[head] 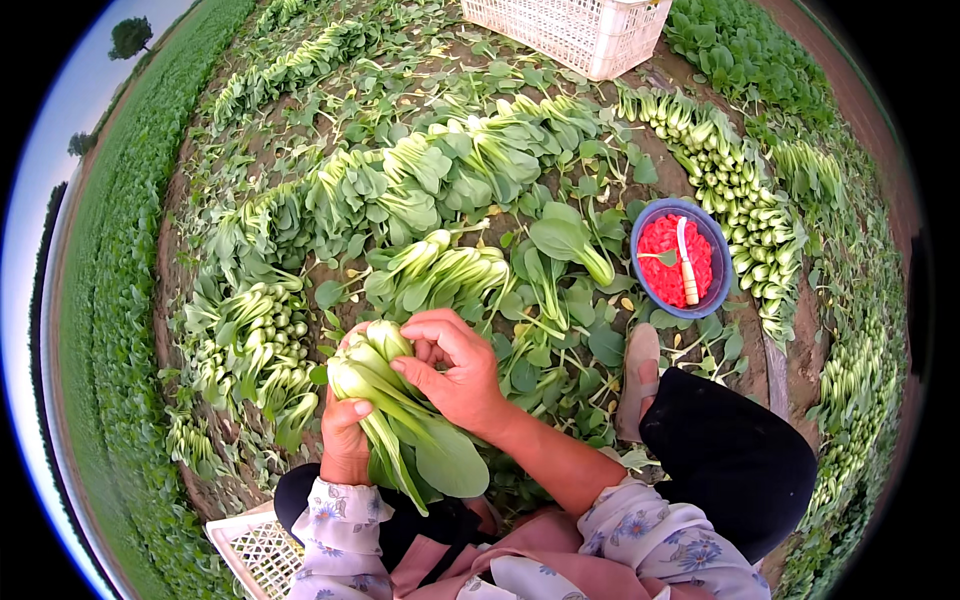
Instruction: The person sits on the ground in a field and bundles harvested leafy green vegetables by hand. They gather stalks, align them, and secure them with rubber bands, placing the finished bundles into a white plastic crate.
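My left hand (346,435) grips a bunch of bok choy (405,420), its pale green bases up and its leaves hanging toward my lap. Bent fingers of my right hand (442,360) touch the bases at the bunch's right side; whether they pinch a stalk is hidden. Just beyond my hands lies a small row of bok choy (457,274) on leaf-strewn soil. To the right stands a blue plastic bowl (643,289) with red strips or bands (660,244) in it. A curved knife with a wooden handle (688,277) rests on top of them.
A long row of cut bok choy (405,172) crosses the ground ahead, with piles at left (262,337) and right (750,217). A white plastic crate (600,37) stands at the top; another white lattice piece (262,555) is at lower left. My shoe (637,375) is beside the bowl.
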Demonstrator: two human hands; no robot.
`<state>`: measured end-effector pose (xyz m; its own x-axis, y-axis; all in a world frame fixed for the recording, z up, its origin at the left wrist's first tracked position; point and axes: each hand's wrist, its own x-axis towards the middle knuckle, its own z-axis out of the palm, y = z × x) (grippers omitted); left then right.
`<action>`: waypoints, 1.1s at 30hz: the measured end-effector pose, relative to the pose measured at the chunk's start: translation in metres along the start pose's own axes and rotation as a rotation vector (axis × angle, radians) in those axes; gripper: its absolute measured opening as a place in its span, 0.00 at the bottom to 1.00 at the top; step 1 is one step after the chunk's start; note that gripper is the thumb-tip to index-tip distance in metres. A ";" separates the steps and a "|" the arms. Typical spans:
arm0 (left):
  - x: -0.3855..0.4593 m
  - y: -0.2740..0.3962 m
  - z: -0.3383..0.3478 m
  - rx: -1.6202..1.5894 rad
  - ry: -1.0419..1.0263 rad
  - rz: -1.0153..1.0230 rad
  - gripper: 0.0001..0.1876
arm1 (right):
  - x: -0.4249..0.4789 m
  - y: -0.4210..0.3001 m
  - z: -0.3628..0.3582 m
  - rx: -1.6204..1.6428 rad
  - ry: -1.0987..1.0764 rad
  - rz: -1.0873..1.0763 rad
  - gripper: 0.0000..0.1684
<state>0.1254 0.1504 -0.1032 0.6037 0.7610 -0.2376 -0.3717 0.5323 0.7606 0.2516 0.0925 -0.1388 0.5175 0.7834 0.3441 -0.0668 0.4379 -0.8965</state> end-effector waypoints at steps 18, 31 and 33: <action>0.024 0.001 -0.003 -0.069 0.040 -0.062 0.48 | 0.025 0.015 -0.023 0.180 -0.139 0.098 0.23; 0.031 -0.007 -0.021 0.033 -0.151 -0.072 0.38 | 0.052 0.147 -0.088 -0.675 0.035 0.393 0.26; 0.031 -0.008 -0.023 0.028 -0.178 -0.060 0.33 | 0.047 0.174 -0.091 -1.156 -0.003 0.296 0.32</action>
<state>0.1313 0.1784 -0.1308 0.7404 0.6491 -0.1746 -0.3128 0.5626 0.7652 0.3424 0.1656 -0.3042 0.6091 0.7889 0.0808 0.6256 -0.4154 -0.6604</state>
